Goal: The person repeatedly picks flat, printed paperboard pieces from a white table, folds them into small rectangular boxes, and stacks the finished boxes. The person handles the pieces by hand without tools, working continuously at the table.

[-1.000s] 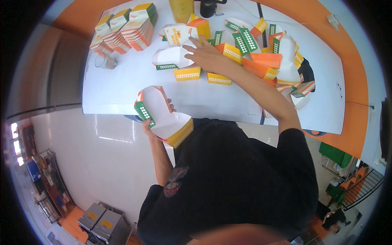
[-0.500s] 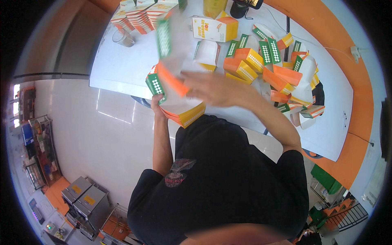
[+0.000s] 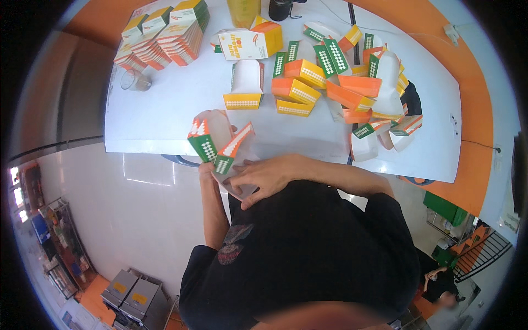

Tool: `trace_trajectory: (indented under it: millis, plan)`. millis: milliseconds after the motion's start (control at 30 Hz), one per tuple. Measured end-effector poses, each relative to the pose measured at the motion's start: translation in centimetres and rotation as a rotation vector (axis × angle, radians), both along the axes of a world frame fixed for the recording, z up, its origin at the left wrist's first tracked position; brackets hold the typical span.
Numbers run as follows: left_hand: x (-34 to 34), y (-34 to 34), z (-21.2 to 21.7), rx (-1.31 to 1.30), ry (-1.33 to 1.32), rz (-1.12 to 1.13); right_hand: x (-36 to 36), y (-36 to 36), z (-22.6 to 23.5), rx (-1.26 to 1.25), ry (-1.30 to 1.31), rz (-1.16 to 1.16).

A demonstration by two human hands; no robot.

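My left hand (image 3: 206, 169) is wrapped round a nested stack of paper food cartons (image 3: 204, 144), printed green and orange with white patterns. The stack is tilted, held just off the table's near edge. My right hand (image 3: 259, 179) has its fingers spread over the white inside of the topmost carton (image 3: 224, 164), pressing against its near end. That carton sits askew in the others. Part of the left hand's fingers is hidden behind the stack.
Folded open cartons (image 3: 352, 88) lie heaped on the right of the white table (image 3: 165, 110). A single carton (image 3: 246, 82) stands mid-table. Flat stacked cartons (image 3: 179, 41), a clear glass (image 3: 135, 80) and a yellow container (image 3: 243, 12) are farther back. Another person (image 3: 440, 280) is at lower right.
My right hand has come down and nearer to my body, bringing a carton onto the held stack. My left hand's stack is tilted differently. The view has shifted, showing more of the table's back.
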State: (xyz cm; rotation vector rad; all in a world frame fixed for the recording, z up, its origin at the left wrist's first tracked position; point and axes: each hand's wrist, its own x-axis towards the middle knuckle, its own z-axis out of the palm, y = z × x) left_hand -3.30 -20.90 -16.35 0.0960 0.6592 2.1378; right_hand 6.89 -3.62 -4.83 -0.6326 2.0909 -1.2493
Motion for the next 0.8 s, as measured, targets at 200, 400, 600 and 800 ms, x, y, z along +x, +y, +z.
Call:
trace_trajectory:
  millis: [200, 400, 600, 800]
  plan:
    - [-1.1, -4.8, -0.4, -0.327, 0.146, -0.110, -1.5, 3.1, 0.6, -0.253, -0.202, -0.093]
    - [-1.4, -3.6, 0.4, -0.325, 0.254, -0.021, -8.4, 7.6, -2.5, 0.352, 0.682, -0.847]
    - [-1.6, -3.7, 0.1, -0.195, 0.105, 0.140, -10.0, 6.5, -3.6, 0.450, 0.121, -0.645]
    - [-1.0, -5.5, -1.8, -0.244, -0.070, 0.237, -6.8, 3.3, 0.0, -0.136, 0.194, -0.443]
